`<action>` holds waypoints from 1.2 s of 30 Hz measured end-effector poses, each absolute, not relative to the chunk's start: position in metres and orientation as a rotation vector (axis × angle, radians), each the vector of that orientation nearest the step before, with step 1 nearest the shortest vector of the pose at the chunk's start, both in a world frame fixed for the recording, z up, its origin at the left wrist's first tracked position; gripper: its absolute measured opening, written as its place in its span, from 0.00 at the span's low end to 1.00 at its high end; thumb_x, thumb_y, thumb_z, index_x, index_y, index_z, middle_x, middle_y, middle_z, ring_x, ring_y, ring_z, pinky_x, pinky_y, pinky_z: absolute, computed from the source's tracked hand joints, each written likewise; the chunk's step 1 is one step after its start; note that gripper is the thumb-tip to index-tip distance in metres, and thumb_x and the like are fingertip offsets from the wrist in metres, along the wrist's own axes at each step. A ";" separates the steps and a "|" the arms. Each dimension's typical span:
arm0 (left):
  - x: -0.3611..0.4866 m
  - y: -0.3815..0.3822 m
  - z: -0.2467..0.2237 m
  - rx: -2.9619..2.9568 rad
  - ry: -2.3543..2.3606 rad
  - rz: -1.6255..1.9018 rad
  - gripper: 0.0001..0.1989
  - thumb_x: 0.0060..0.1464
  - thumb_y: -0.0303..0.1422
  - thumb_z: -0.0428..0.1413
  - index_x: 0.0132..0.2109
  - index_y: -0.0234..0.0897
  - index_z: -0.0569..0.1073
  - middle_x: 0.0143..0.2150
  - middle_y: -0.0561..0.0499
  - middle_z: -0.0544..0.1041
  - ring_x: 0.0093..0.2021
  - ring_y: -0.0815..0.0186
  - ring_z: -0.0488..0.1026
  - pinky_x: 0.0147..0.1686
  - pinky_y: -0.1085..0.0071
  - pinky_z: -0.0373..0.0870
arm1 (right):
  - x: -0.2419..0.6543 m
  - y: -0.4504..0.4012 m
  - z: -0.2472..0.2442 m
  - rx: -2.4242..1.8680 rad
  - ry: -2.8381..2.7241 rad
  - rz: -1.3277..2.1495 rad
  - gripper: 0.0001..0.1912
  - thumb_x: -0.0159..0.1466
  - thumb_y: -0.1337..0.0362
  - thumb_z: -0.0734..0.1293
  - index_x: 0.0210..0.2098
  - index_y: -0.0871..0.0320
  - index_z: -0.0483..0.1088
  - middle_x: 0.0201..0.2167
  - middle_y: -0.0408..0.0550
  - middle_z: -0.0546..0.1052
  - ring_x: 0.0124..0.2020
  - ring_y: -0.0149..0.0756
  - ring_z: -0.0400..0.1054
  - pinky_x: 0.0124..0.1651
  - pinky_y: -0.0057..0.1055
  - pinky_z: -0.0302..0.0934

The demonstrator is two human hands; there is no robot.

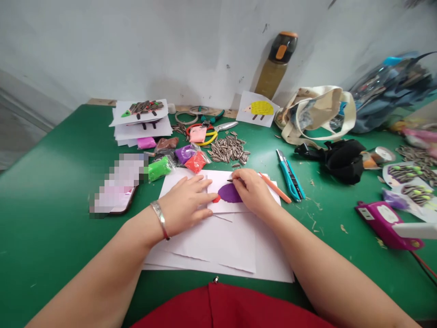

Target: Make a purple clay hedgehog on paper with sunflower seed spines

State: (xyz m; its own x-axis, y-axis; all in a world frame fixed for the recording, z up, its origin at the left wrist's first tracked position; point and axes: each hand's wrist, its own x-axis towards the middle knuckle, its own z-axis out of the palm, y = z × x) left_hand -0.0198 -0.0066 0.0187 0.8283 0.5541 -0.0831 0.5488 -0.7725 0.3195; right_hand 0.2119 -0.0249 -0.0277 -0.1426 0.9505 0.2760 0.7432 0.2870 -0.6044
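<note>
Green table (pixel 61 187) takes up most of the view, w/ a stack of white paper sheets (pixel 218 248) square in front of the person; prob. there as a flat, clean base. Phone (pixel 120 189) lies off to the L, out of the arms' way. Beyond, a white card w/ a yellow hedgehog (pixel 261 109) leans by the wall, picture facing the person, so likely a ref.

L hand (pixel 186 202) is flat, fingers spread, gripping nothing; fingertips rest on the L edge of the small white card (pixel 213 181), I'd say so it can't slide. R hand (pixel 252 189) is over the card's R side, thumb + fingers pinched together on a small dark sliver (pixel 230 180). Looks like a sunflower seed, but fingers hide most of it, so can't be sure.

Teal utility knife (pixel 290 175) and orange stick tool (pixel 276 187) lie R of the R hand, set aside but handy. Bagged clay packets (pixel 160 168) sit bunched past the L hand; sunflower seed pile (pixel 228 149) is just past the card, prob. for a short reach.

On the card, purple oval (pixel 230 193) lies btwn the hands, its R end under the R hand; the sliver's tip is at its top edge. Smaller red piece (pixel 216 198) adjoins the oval's L end, right at the L index fingertip.
</note>
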 end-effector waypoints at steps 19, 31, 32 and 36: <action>-0.013 -0.013 0.027 2.591 0.850 -0.077 0.16 0.60 0.36 0.56 0.54 0.36 0.70 0.54 0.43 0.72 0.56 0.54 0.68 0.56 0.60 0.64 | 0.212 -0.026 -0.027 -1.519 -1.887 0.460 0.09 0.64 0.72 0.59 0.31 0.55 0.67 0.35 0.49 0.76 0.39 0.40 0.67 0.42 0.36 0.59; -0.014 -0.005 0.020 2.631 0.832 -0.013 0.12 0.63 0.35 0.51 0.49 0.35 0.72 0.49 0.43 0.73 0.51 0.56 0.69 0.52 0.61 0.66 | 0.207 -0.044 -0.021 -1.628 -1.425 0.792 0.07 0.62 0.62 0.61 0.36 0.55 0.71 0.36 0.46 0.78 0.39 0.40 0.70 0.42 0.37 0.61; -0.013 -0.003 0.019 2.638 0.841 0.016 0.11 0.63 0.34 0.51 0.49 0.34 0.72 0.48 0.43 0.73 0.51 0.56 0.70 0.52 0.61 0.66 | 0.208 -0.047 -0.022 -1.608 -1.370 0.843 0.08 0.63 0.61 0.62 0.37 0.55 0.71 0.38 0.47 0.78 0.40 0.40 0.70 0.44 0.37 0.62; -0.011 -0.001 0.013 2.666 0.908 0.095 0.09 0.59 0.33 0.55 0.45 0.35 0.74 0.47 0.43 0.75 0.50 0.56 0.71 0.52 0.61 0.66 | 0.211 -0.059 -0.029 -1.479 -1.199 0.923 0.11 0.63 0.57 0.64 0.39 0.56 0.72 0.43 0.48 0.77 0.45 0.40 0.69 0.50 0.38 0.60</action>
State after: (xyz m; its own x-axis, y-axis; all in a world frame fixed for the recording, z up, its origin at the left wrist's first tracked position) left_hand -0.0108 -0.0009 0.0134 0.7956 0.6045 -0.0405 0.5830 -0.7457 0.3225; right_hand 0.2112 -0.0585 -0.0295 0.2233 0.9745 0.0212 0.2287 -0.0313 -0.9730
